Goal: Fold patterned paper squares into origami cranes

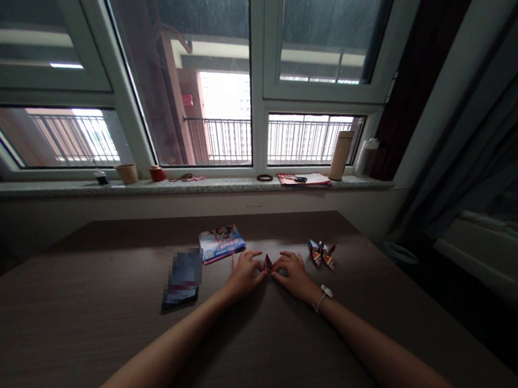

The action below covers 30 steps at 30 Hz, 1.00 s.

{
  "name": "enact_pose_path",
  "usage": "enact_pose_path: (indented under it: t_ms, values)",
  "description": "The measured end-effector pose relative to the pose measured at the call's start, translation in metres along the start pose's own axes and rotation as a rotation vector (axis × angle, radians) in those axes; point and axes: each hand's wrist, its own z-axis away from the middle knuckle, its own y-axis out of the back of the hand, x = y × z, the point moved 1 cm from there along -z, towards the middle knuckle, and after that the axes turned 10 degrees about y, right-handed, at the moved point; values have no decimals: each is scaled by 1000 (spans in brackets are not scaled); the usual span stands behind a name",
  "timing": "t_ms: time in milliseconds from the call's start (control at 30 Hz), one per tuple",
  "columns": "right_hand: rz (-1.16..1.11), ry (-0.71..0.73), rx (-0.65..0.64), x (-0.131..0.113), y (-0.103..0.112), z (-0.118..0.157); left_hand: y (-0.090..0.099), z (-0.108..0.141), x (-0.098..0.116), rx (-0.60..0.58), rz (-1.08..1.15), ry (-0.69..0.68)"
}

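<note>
A small red folded paper piece [267, 263] stands between my two hands over the brown table [249, 357]. My left hand [246, 273] pinches its left side near the bottom, with the other fingers spread. On the opposite side, my right hand [293, 273] has its thumb and fingertips pressed on the piece's lower right edge. A white bracelet [320, 298] circles my right wrist. Colourful folded paper shapes [321, 254] lie to the right of my right hand. Up and left of my left hand is a blue printed booklet or paper stack [221, 243].
A dark phone-like object [182, 278], partly pixelated, lies left of my left hand. Along the windowsill [233, 185] stand a paper cup [127, 173], a red spool-like item [157, 174], a tan bottle [341, 155] and a pale bottle [367, 157], with scissors [301, 179] on papers.
</note>
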Motion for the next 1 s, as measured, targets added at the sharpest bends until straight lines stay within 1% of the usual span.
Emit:
enact_pose_path:
  t_ms: [300, 433, 667, 1000]
  values:
    - [-81, -130, 25, 1, -1, -4, 2, 3, 0, 15, -1, 50]
    - [-91, -139, 39, 0, -1, -4, 1, 2, -1, 6, 11, 74]
    - [-88, -133, 50, 0, -2, -4, 0, 0, 1, -28, -15, 160]
    - [-69, -138, 55, -2, -3, -5, 1, -2, 3, -56, -33, 209]
